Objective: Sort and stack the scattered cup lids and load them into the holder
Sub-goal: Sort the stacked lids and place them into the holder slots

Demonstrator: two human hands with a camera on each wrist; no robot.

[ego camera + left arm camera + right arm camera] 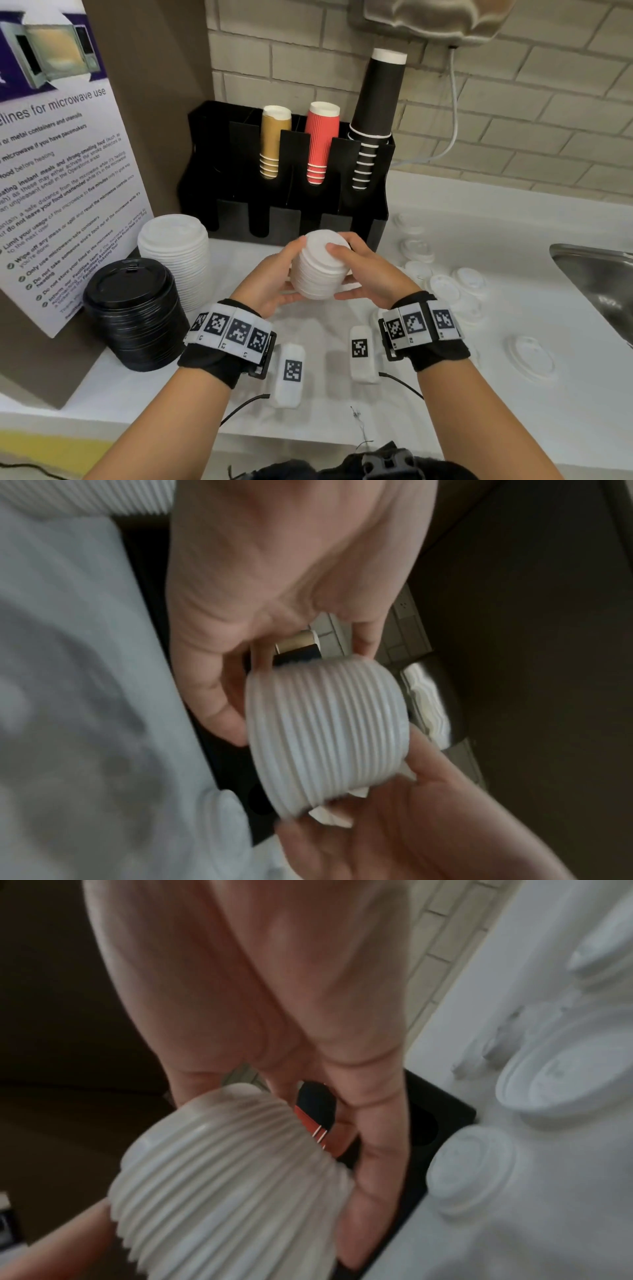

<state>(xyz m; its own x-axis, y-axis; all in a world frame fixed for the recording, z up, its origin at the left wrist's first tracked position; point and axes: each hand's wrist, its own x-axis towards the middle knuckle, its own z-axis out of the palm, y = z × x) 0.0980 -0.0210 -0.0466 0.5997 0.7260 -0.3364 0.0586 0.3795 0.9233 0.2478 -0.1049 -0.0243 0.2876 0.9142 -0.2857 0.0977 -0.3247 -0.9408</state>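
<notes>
Far left, against the sign: black lid stack [132, 315] stands on the counter [445, 394], parked there, I judge, because its colour is already sorted and only waits for loading
Just right of it: tall white lid stack [174, 255] stands touching or nearly touching the black one, bigger lids kept apart from the smaller white ones I hold
Behind, by the wall: holder [287, 178] keeps gold, red and black cups in its upper slots; the round lower openings along its front look dark, so I take them as the lid bays
Left hand [270, 284]: my fingers [219, 710] curl round the near side of the small white lid stack [317, 265], thumb underneath, taking the weight
Centre, above the counter: that small stack is tilted, top face turned toward the holder, held clear of the surface just in front of the lower bays; I read the tilt as lining it up for a bay
Right hand [368, 270]: fingers wrap the far side with a fingertip on the top lid, pressing so the nested lids do not slide apart
Right, toward the sink [596, 277]: loose lids [445, 274] lie scattered singly on the counter, still to be gathered
Stage, my guess: partway, no lids loaded that I can see
</notes>
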